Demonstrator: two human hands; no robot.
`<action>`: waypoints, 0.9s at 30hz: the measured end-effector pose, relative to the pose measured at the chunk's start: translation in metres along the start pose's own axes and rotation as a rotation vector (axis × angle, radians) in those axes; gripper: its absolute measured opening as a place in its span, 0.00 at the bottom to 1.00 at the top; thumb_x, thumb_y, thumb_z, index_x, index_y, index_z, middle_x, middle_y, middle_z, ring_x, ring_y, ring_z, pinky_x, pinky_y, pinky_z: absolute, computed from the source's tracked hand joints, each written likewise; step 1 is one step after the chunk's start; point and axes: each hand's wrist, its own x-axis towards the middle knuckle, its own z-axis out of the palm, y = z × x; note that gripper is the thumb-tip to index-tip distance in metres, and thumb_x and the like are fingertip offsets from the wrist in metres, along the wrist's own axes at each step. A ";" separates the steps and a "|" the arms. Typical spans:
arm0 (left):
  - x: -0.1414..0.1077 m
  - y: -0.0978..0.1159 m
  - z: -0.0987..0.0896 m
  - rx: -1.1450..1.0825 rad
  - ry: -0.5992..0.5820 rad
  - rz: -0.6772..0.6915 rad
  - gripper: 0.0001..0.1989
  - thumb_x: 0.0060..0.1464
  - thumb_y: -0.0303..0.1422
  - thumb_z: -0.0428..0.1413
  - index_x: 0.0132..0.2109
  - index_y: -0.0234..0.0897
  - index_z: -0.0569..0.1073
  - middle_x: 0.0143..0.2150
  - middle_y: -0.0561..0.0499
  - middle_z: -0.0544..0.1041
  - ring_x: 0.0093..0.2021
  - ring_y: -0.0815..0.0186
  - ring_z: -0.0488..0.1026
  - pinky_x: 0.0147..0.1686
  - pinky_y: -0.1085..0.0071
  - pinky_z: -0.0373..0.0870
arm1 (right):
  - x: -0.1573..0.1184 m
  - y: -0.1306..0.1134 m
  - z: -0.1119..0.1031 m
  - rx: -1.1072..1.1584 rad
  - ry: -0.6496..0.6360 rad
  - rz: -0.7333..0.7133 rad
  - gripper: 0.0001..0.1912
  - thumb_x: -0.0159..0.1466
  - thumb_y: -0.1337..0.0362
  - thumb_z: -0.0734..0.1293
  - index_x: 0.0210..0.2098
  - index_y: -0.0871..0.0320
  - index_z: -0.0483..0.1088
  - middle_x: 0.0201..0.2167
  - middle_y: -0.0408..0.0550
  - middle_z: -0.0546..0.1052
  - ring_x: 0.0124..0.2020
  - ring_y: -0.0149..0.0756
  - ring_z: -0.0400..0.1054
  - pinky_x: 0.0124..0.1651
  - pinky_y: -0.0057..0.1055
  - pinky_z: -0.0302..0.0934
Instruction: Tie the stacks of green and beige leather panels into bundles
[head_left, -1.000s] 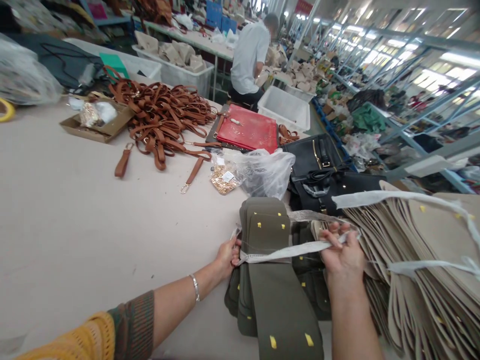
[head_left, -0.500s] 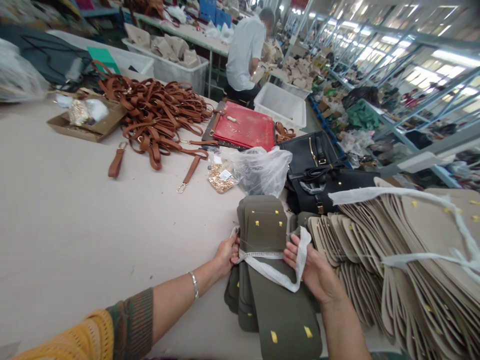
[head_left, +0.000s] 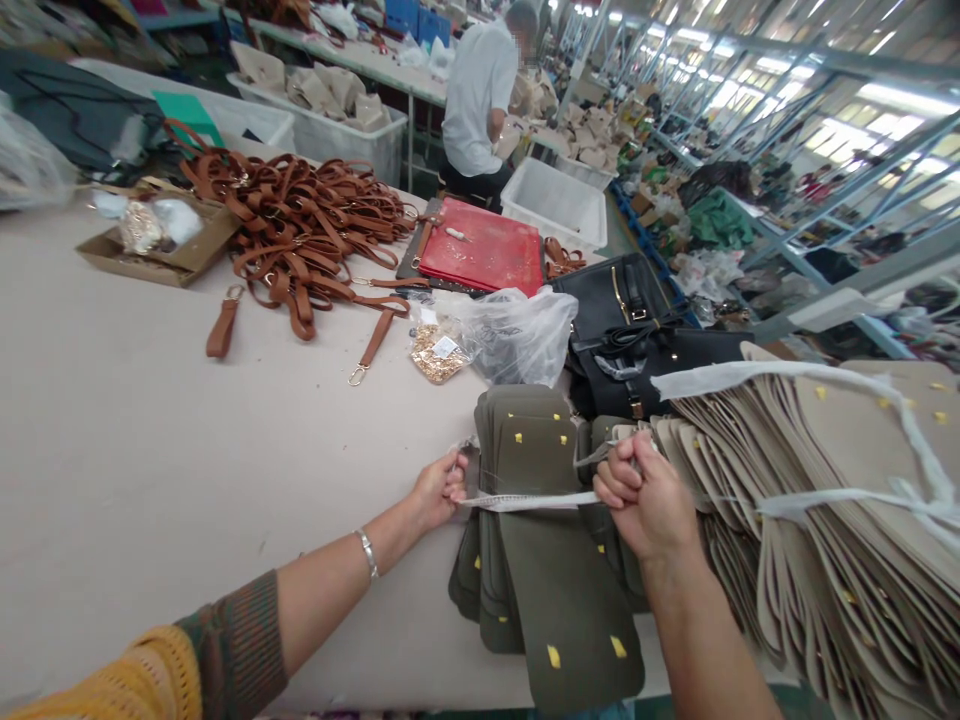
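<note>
A stack of dark olive panels [head_left: 559, 590] with small yellow marks lies on the table near its front edge. Around its middle runs a white strip [head_left: 536, 502], pulled fairly straight between my two hands. My left hand [head_left: 442, 488], at the left side of the stack, is closed on one end of the strip. Over the right side of the stack, my right hand [head_left: 637, 490] makes a fist round the other end. A loose piece of the strip shows by the right fingers.
Tied beige panels [head_left: 810, 500] pile up at the right. Behind the stack are a clear plastic bag [head_left: 525, 330], black bags [head_left: 630, 340] and a red folder-like piece [head_left: 480, 245]. Brown straps [head_left: 307, 230] lie back left beside a cardboard tray [head_left: 157, 255]. A person [head_left: 480, 100] sits beyond.
My right hand has closed from open fingers into a fist and moved right and slightly up. My left hand has shifted a little left. The strip's hanging loop is now drawn straight.
</note>
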 end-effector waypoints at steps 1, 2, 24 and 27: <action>-0.004 0.010 0.002 -0.009 -0.031 0.004 0.12 0.64 0.39 0.53 0.41 0.32 0.71 0.29 0.56 0.71 0.21 0.76 0.65 0.19 0.79 0.64 | 0.007 -0.001 0.001 -0.041 0.029 -0.033 0.23 0.52 0.49 0.76 0.22 0.58 0.63 0.11 0.30 0.53 0.11 0.19 0.41 0.12 0.17 0.43; -0.009 0.020 0.004 -0.018 -0.064 0.009 0.12 0.64 0.39 0.53 0.40 0.32 0.71 0.27 0.57 0.70 0.19 0.77 0.63 0.18 0.80 0.63 | 0.014 -0.001 0.000 -0.067 0.056 -0.059 0.23 0.53 0.48 0.75 0.22 0.58 0.63 0.10 0.30 0.53 0.10 0.19 0.41 0.11 0.17 0.41; -0.079 0.065 0.010 0.088 -0.071 0.031 0.24 0.69 0.36 0.41 0.24 0.34 0.64 0.14 0.64 0.50 0.12 0.78 0.47 0.16 0.78 0.60 | 0.070 0.076 -0.070 -0.121 0.382 0.097 0.23 0.63 0.50 0.65 0.20 0.55 0.54 0.09 0.29 0.51 0.07 0.20 0.39 0.09 0.16 0.37; -0.064 0.060 -0.004 0.070 -0.040 0.005 0.22 0.68 0.38 0.45 0.25 0.35 0.64 0.14 0.65 0.51 0.12 0.78 0.48 0.16 0.78 0.59 | 0.072 0.081 -0.075 -0.117 0.374 0.143 0.23 0.63 0.50 0.65 0.21 0.55 0.53 0.09 0.29 0.50 0.08 0.21 0.39 0.09 0.17 0.37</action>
